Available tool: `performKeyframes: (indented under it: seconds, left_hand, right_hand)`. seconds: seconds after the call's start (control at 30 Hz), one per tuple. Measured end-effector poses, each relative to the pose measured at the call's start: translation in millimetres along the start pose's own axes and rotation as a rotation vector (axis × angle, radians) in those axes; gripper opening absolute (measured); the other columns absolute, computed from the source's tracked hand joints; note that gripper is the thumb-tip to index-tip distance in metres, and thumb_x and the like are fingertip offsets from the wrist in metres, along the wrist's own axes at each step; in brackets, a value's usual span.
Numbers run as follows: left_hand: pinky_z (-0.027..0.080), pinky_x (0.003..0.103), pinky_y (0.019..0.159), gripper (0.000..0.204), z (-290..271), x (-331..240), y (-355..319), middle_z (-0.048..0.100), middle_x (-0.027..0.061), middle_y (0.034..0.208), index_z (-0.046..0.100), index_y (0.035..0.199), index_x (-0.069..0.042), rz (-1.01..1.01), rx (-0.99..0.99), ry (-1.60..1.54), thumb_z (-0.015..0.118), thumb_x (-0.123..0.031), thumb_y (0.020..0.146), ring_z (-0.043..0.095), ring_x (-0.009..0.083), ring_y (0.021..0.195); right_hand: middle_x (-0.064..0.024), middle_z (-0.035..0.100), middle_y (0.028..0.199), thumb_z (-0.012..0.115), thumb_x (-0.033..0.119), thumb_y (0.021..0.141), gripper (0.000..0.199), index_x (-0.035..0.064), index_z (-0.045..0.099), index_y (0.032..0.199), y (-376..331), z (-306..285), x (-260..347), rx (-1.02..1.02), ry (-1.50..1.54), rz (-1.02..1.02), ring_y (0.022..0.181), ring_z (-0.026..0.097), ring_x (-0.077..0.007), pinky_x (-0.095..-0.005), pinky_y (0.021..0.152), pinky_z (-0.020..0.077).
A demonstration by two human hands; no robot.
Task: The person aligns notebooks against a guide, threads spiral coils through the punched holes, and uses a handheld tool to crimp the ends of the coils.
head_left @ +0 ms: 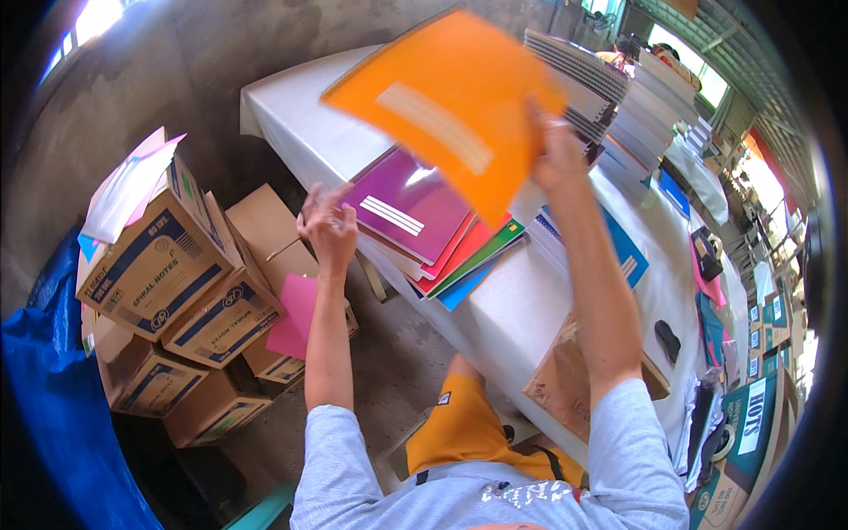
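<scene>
In the air over the white-covered table hangs an orange notebook (459, 106), slightly blurred. My right hand (558, 155) grips its right edge. Below it a purple notebook (411, 208) tops a fanned pile on the table, with red, green and blue covers (464, 291) sticking out under it. My left hand (329, 225) is beside the pile's left edge, fingers apart and holding nothing. Partly behind my right forearm lies a blue spiral notebook (623, 252).
Tall stacks of spiral-bound notebooks (579, 79) stand at the table's far right. Cardboard boxes (159, 256) are piled at the left, with loose coloured sheets (132, 190) on top. An open carton (565, 380) sits by the near edge. A blue tarp (53, 371) hangs far left.
</scene>
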State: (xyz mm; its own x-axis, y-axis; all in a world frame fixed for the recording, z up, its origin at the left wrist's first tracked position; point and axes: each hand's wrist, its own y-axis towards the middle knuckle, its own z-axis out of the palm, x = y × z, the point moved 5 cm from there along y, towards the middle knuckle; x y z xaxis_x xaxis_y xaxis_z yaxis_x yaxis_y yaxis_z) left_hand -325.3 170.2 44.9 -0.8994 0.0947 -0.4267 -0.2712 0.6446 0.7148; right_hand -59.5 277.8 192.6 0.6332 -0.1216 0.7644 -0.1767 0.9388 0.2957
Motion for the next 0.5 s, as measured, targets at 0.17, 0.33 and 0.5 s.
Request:
performKeyframes:
  seconds: [0.17, 0.33, 0.5]
  left_hand:
    - [0.034, 0.031, 0.096, 0.068, 50.5, 91.0, 9.4, 0.055, 0.0174, 0.111, 0.040, 0.130, 0.003, -0.800, -0.317, -1.087, 0.046, -0.051, 0.089, 0.049, 0.0261, 0.109]
    - [0.043, 0.030, 0.086, 0.054, 60.0, 65.2, 9.0, 0.059, 0.0098, 0.101, 0.052, 0.118, 0.002, -0.677, 0.001, -0.875, 0.068, -0.033, 0.080, 0.055, 0.0169, 0.094]
    - [0.046, 0.033, 0.084, 0.041, 14.5, 56.9, 12.3, 0.057, 0.0131, 0.107, 0.057, 0.109, 0.002, -0.567, -0.042, -0.453, 0.073, -0.012, 0.073, 0.057, 0.0229, 0.094]
  right_hand:
    - [-0.0140, 0.059, 0.108, 0.068, 0.008, 0.077, 0.060, 0.0006, 0.037, 0.128, -30.1, -58.5, -130.0, -0.280, -0.473, 0.340, 0.098, 0.058, -0.0209, -0.0341, 0.083, 0.0500]
    - [-0.0227, 0.045, 0.123, 0.074, 0.023, 0.069, 0.100, 0.0085, 0.009, 0.143, -52.5, -91.0, -112.3, -0.011, -1.512, 0.345, 0.112, 0.047, -0.0392, -0.0406, 0.095, 0.0403]
    - [-0.0188, 0.043, 0.130, 0.072, 0.039, 0.068, 0.078, 0.0153, 0.038, 0.135, -53.1, -96.1, 19.0, 0.552, -2.077, 0.232, 0.121, 0.040, -0.0367, -0.0478, 0.099, 0.0360]
